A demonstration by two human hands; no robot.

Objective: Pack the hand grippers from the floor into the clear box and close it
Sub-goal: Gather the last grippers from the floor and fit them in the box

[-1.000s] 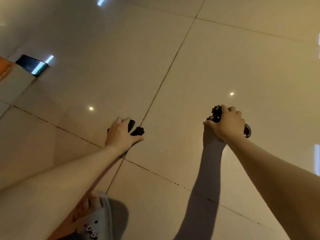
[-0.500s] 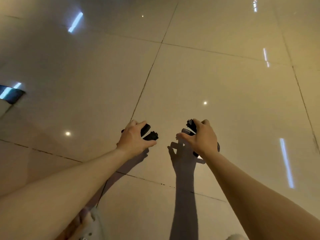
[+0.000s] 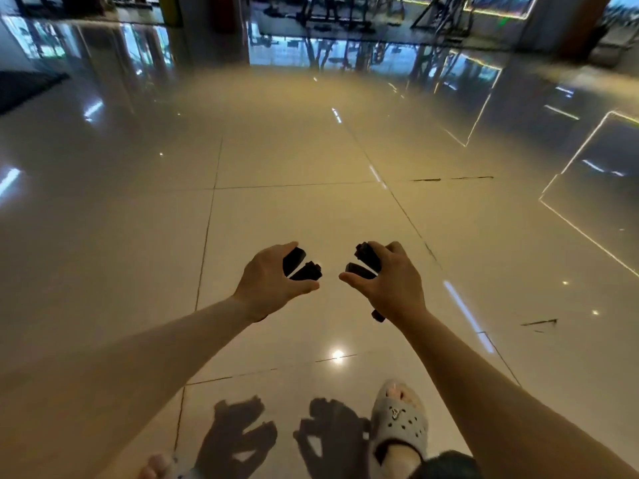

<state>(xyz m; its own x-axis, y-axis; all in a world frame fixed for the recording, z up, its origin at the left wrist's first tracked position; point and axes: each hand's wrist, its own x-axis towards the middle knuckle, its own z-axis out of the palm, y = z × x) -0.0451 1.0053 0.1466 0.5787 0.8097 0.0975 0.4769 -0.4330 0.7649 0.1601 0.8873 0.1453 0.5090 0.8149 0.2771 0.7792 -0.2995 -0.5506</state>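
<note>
My left hand is closed around a black hand gripper, whose two handle ends stick out past my fingers. My right hand holds a second black hand gripper the same way, with its spring end showing below my palm. Both hands are raised side by side above the glossy tiled floor, a short gap between them. The clear box is not in view.
Beige polished floor tiles stretch ahead, with dark grout lines. My foot in a grey clog stands at the bottom right. Gym machines and glass reflections line the far end. A dark mat lies at the far left.
Both hands have lifted from the floor with the grippers and come closer together. The view has tilted up, showing the far end of the room.
</note>
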